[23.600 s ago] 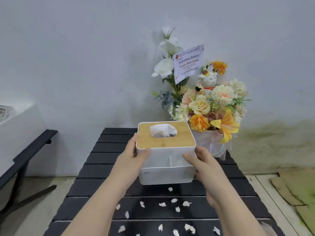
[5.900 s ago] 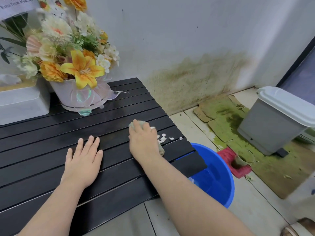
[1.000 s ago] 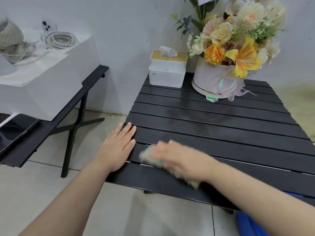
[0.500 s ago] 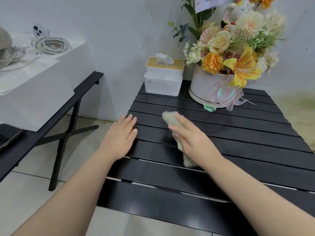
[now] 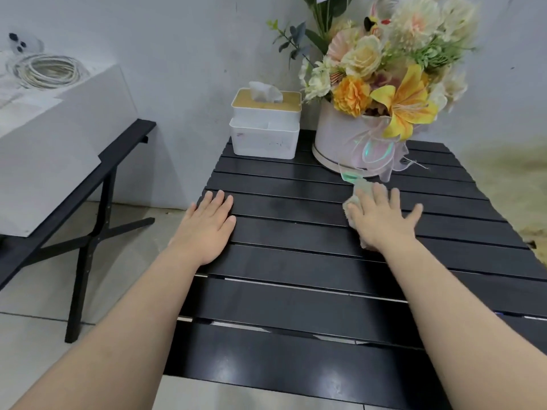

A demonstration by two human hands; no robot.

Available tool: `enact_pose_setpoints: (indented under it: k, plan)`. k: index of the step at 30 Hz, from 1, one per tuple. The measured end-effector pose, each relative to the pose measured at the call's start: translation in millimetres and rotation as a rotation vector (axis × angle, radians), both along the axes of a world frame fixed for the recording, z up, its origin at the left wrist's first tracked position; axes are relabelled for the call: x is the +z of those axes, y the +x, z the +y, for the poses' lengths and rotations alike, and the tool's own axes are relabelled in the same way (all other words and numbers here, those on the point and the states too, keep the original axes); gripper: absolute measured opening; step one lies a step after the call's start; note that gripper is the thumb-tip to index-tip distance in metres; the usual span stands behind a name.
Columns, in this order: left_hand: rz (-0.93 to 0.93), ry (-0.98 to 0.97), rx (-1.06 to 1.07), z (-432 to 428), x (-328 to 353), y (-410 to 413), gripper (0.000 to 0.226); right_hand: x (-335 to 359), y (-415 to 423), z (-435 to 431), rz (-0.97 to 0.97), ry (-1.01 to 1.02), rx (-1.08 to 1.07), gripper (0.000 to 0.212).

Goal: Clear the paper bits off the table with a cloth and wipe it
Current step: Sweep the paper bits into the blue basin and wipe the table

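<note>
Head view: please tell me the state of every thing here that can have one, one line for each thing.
Black slatted table: no paper bits visible on it.
Pale crumpled cloth: pressed flat on the table under the right hand.
Right hand: fingers spread, flat on the cloth.
Left hand: open, palm down, empty.
White tissue box with wooden lid: upright, a tissue sticking out.
Round white flower box: upright, full of flowers.

Under your right hand (image 5: 381, 220) the cloth (image 5: 353, 202) looks pale, nubbly and soft, crumpled against the table (image 5: 296, 306), whose black slats are smooth with a dull sheen. Beyond your left hand (image 5: 207, 229), the tissue box (image 5: 263, 137) is matt white plastic under a light wooden lid.
</note>
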State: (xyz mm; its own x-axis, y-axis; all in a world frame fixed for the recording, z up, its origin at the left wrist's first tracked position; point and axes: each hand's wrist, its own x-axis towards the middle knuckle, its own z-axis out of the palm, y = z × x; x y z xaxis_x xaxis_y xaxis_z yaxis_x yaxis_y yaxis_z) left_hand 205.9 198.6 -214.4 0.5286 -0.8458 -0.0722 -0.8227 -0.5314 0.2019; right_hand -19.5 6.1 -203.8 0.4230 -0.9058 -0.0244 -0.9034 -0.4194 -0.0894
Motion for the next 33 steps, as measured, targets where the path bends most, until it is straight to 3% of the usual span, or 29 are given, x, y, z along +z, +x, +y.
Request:
enact_pose_setpoints:
  k: [2,6,8,10,14,16,20,24,27,30,31,33]
  plan:
    - [0.005,-0.01,-0.001,0,0,-1,0.052,-4,18,6,-0.071,-0.034,-0.013,0.051]
    - [-0.006,-0.012,-0.022,2,0,-1,0.052,-8,82,88,-0.132,0.02,0.461,0.049]
    - [-0.003,-0.009,-0.02,4,-1,1,0.052,-5,83,104,-0.105,0.016,0.546,0.047]
    - [0.017,-0.014,-0.022,4,-1,3,0.052,-5,56,81,-0.077,-0.008,0.48,0.045]
    - [0.031,0.027,0.008,1,4,1,0.052,0,-55,-5,-0.079,0.012,0.032,0.043]
    - [-0.003,0.051,0.015,-8,6,-13,0.053,8,-89,-25,-0.142,0.063,-0.092,0.044]
    - [-0.015,0.009,-0.167,-60,4,-88,0.054,5,-48,3,-0.332,0.079,0.174,0.055]
    - [-0.036,-0.01,-0.213,-91,-1,-128,0.053,-2,-49,26,-0.19,-0.01,0.4,0.046]
    - [-0.024,0.002,-0.203,-89,-5,-127,0.053,-2,-99,-20,-0.056,-0.049,0.265,0.047]
    - [-0.024,-0.008,-0.2,-89,-4,-129,0.053,-5,-134,-72,-0.2,-0.063,-0.232,0.042]
    - [-0.03,-0.019,-0.201,-90,-5,-129,0.053,-5,-127,-73,-0.192,-0.097,-0.283,0.04]
    - [-0.03,-0.034,-0.2,-90,-6,-129,0.053,-13,-88,-48,-0.156,-0.209,-0.068,0.036]
